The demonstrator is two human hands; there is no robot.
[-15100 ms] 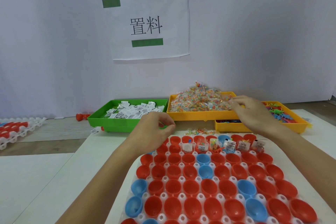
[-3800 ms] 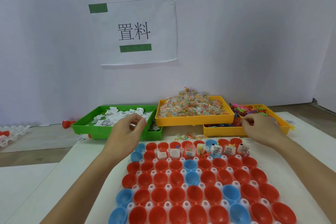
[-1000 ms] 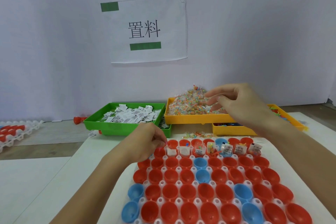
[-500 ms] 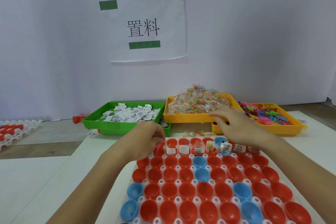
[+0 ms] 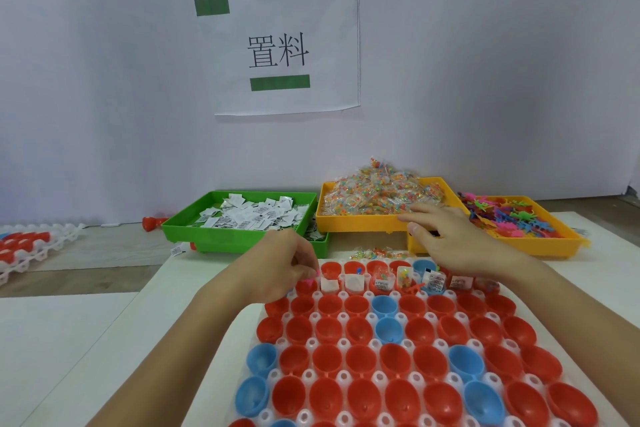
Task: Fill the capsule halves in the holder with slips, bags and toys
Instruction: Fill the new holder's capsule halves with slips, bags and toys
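Far to your left, a second white holder [image 5: 31, 250] with red capsule halves lies on the lower surface. Next comes the green tray [image 5: 239, 218] heaped with white printed slips [image 5: 256, 217], and a small red piece [image 5: 152, 222] sits on the table just left of it. On the wall above hangs a paper sign [image 5: 284, 52] with two green tape strips.

Your left hand [image 5: 277, 267] hovers at the far-left corner of the white holder [image 5: 343, 322], fingers curled, pinching a small pink toy [image 5: 313, 274] at the fingertips right above the leftmost red half of the second row. To the right of that hand, halves of the second row already carry slips, small bags and toys; the rows nearer you are red and blue capsule halves [image 5: 360, 360] that look unfilled.

Behind the holder, the middle yellow tray [image 5: 360, 220] is piled with clear bags [image 5: 381, 191] of coloured beads, and a few loose bags [image 5: 375, 253] lie on the table between tray and holder.

Your right hand [image 5: 457, 246] floats over the holder's far edge, just in front of the yellow trays, fingers spread and relaxed, holding nothing that you can see. Furthest right, a second yellow tray [image 5: 540, 248] holds a tangle of colourful plastic toys [image 5: 512, 218].
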